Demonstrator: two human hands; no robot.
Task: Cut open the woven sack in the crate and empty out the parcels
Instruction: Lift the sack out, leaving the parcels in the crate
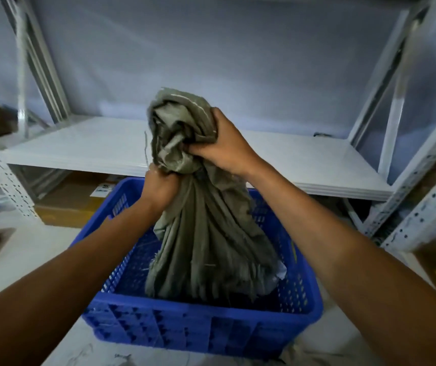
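- While both fists clench its bunched top, the woven sack (206, 233) hangs upright, long axis vertical, open end down in the blue crate (201, 328).
- Right hand (224, 146) grips higher than left hand (161, 186).
- A pale corner, possibly a parcel (280, 272), shows at the hem.

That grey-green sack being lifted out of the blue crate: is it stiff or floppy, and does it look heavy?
Probably floppy: the sack hangs in long folds and bunches up where the left hand and right hand clutch it. It looks fairly light, hanging slack above the crate. Its frayed lower edge may snag.
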